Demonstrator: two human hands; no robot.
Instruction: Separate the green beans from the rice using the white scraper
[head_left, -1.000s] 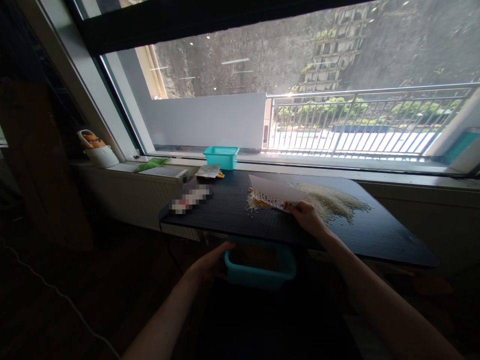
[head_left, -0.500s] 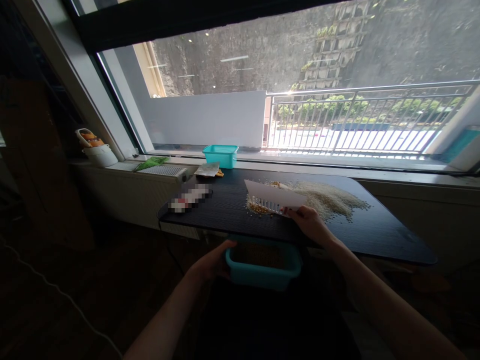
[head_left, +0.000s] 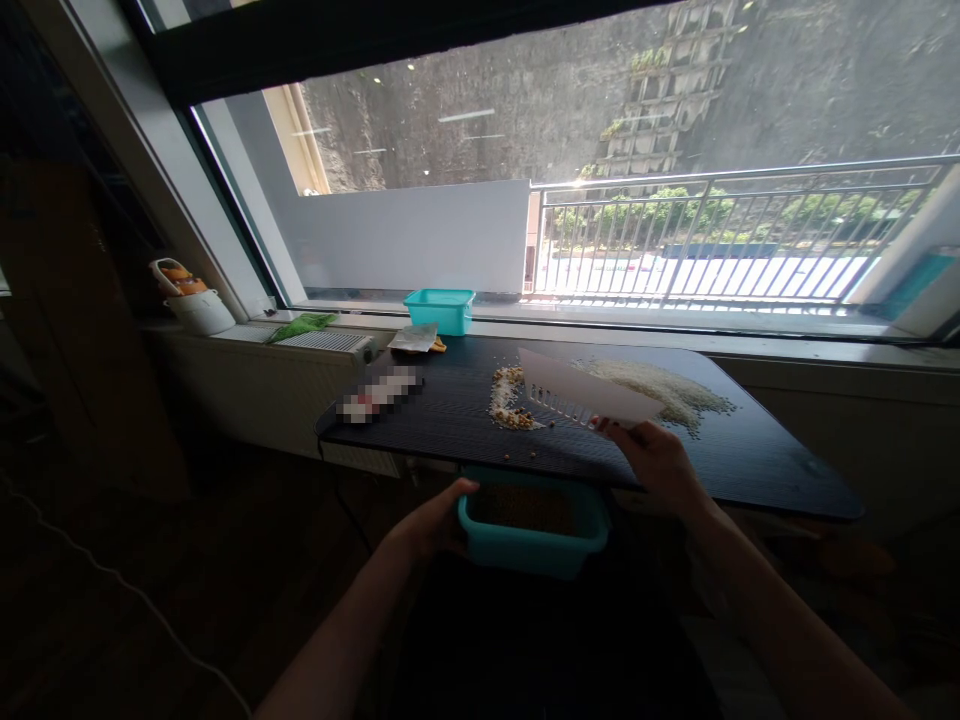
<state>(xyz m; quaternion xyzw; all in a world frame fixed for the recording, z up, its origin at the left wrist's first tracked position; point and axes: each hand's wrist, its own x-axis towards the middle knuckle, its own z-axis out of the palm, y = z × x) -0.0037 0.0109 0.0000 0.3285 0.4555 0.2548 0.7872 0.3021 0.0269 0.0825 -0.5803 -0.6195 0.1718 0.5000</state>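
Fingers of the right hand (head_left: 660,462) are pinched firmly on the near right corner of a slotted sheet (head_left: 589,385), and there it is, tilted over the table (head_left: 450,405)! Part of that corner is hidden by the hand, and whether the slotted lower edge touches the tabletop, I can't tell.

Just left of the sheet lies a mixed patch of grains (head_left: 512,402), white bits among yellow and brown ones, too small to name, with a few loose pieces near the front edge. On the other side, a pale heap of grains (head_left: 664,388) spreads wide, its near left part cut off from view by the sheet.

Down low, the left hand (head_left: 435,522) has its grip closed around the left end of a turquoise tub (head_left: 529,548): thumb on the rim, other fingers mostly lost in shadow. Something brownish fills the inside, too dim to make out, and whatever supports the tub from below is swallowed by the dark.

Back by the window, a second container (head_left: 440,315) stands upright, its contents out of sight, a packet (head_left: 415,340) just before it. At the table's left, a pixelated object (head_left: 380,396) is unreadable.
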